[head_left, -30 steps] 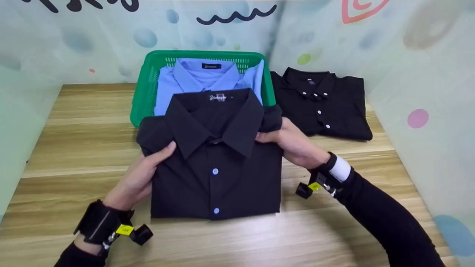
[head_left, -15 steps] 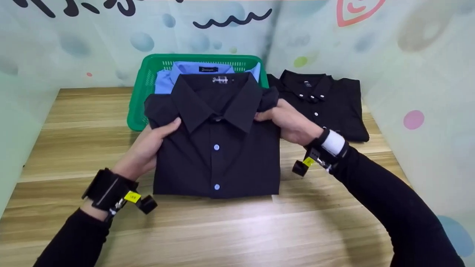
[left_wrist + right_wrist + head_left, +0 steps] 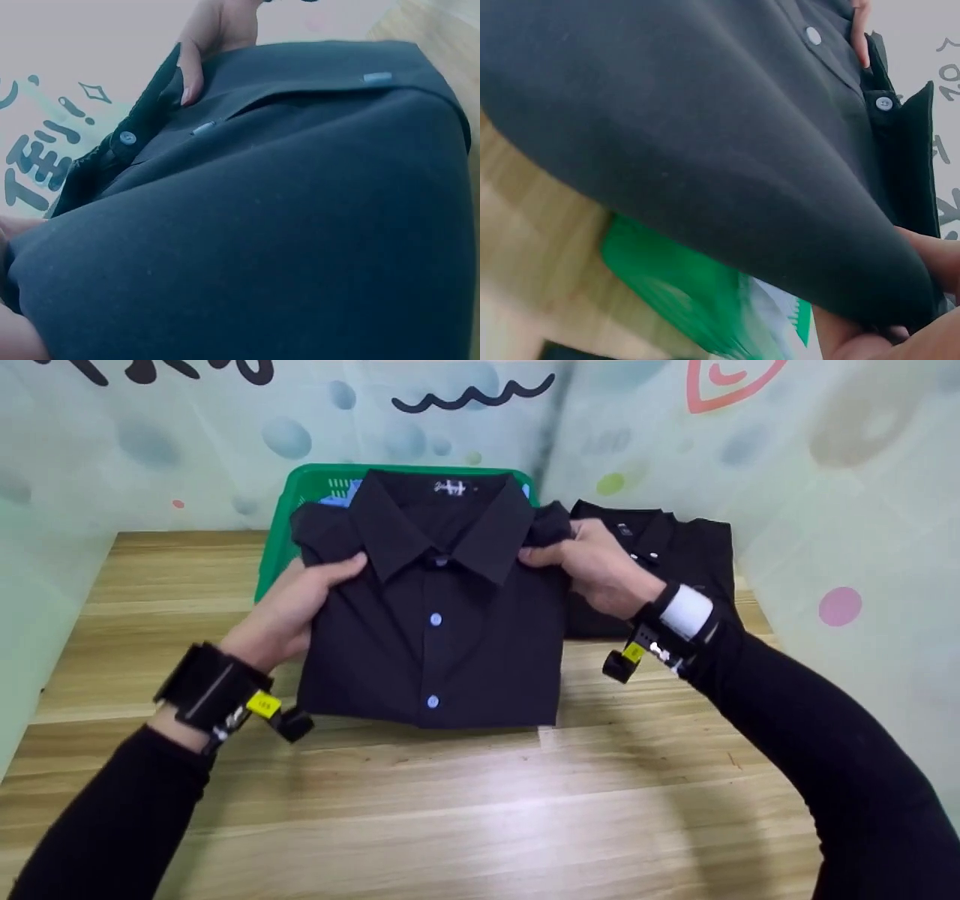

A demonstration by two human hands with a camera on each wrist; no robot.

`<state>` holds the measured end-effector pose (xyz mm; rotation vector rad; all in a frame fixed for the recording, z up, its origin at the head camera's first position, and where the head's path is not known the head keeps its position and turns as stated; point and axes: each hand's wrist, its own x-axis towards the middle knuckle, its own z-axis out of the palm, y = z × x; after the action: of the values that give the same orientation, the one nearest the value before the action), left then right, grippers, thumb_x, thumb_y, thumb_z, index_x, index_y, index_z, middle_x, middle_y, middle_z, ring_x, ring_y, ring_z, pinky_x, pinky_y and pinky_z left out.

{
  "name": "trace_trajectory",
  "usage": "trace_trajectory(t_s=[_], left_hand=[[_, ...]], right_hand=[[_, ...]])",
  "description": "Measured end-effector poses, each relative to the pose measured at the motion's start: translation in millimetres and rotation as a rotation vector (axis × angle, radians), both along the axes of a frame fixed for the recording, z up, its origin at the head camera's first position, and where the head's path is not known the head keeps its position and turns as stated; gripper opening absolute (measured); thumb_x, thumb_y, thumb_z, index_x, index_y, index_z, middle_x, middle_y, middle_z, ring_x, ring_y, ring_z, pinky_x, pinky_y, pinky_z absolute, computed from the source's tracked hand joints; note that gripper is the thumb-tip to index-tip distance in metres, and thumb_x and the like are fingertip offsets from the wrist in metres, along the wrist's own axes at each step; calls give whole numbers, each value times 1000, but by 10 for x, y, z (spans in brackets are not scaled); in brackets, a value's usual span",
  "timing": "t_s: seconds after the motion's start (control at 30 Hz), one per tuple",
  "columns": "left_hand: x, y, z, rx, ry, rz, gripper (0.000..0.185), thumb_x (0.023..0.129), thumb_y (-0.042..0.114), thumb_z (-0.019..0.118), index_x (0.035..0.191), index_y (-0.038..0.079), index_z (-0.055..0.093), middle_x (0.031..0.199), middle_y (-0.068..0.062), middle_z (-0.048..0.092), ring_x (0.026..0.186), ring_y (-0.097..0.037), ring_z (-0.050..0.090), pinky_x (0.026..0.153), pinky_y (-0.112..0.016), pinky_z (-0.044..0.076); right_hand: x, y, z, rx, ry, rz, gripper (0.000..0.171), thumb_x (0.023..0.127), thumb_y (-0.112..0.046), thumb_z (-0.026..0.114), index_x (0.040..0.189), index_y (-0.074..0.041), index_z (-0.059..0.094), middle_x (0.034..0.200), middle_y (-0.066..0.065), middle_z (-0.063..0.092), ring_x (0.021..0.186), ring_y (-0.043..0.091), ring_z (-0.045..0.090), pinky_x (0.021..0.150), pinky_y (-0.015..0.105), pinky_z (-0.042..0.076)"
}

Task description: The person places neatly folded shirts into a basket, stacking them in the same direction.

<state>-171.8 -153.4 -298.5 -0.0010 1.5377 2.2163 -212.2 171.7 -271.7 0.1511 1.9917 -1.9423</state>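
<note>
Folded black collared shirt (image 3: pixel 495 652) is held in the centre of the head view, collar toward the top, front panel facing the camera; its upper part overlaps the basket in line of sight. Contact between the two: cannot tell.

Surroundings, by decreasing size. Wood-grain tabletop (image 3: pixel 465 810) fills the middle and lower frame. Patterned wall covering (image 3: pixel 615 427) spans the top. Green plastic basket (image 3: pixel 279 540), upper centre, is largely hidden by the held garment; light-blue cloth (image 3: pixel 337 501) shows inside. Second black shirt (image 3: pixel 694 555) lies folded on the tabletop, upper right, beside the basket, partly covered by the right arm.

Left hand (image 3: pixel 289 604) pinches the garment's edge at centre left, thumb on the front, below the shoulder. Right hand (image 3: pixel 604 566) grips the opposite edge, right of centre, thumb likewise on the front. Remaining fingers of both are mostly hidden behind the fabric; their exact curl cannot be told.

Small items: white band (image 3: pixel 686 611) on the right wrist; neck label (image 3: pixel 452 487), lettering blurred; pale button (image 3: pixel 436 619) on the placket.
</note>
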Motion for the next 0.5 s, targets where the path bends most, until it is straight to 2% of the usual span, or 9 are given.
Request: trace_trajectory(t_s=[0.1, 0.23, 0.4, 0.5], left_hand=[[-120, 24, 110, -74, -16, 38, 43, 98, 26, 64, 133, 4, 51, 120, -15, 65, 102, -27, 65, 85, -34, 53], [-289, 48, 241, -137, -34, 71, 39, 97, 25, 65, 128, 4, 53, 111, -13, 67, 93, -24, 67, 79, -32, 54], [-495, 19, 391, -160, -79, 94, 36, 97, 23, 64, 126, 4, 52, 111, -11, 65, 91, -23, 66, 77, -31, 53], [-623, 12, 448, -157, -51, 125, 36, 96, 22, 67, 124, 5, 54, 110, -11, 65, 90, -23, 66, 76, -31, 54]], right_hand=[[-100, -34, 68, 8, 9, -12, 21, 87, -1, 74, 105, 4, 66, 102, 16, 67, 82, 25, 67, 70, 35, 56], [-237, -130, 135, 30, 45, -72, 15, 90, -4, 71, 102, 2, 64, 98, 14, 67, 78, 23, 66, 71, 33, 54], [-391, -258, 234, 51, 51, -149, 13, 93, -8, 68, 102, 1, 63, 96, 13, 67, 78, 22, 66, 75, 33, 54], [-492, -306, 337, 63, 61, -182, 14, 95, -10, 67, 103, -1, 61, 98, 13, 67, 79, 23, 66, 74, 33, 54]])
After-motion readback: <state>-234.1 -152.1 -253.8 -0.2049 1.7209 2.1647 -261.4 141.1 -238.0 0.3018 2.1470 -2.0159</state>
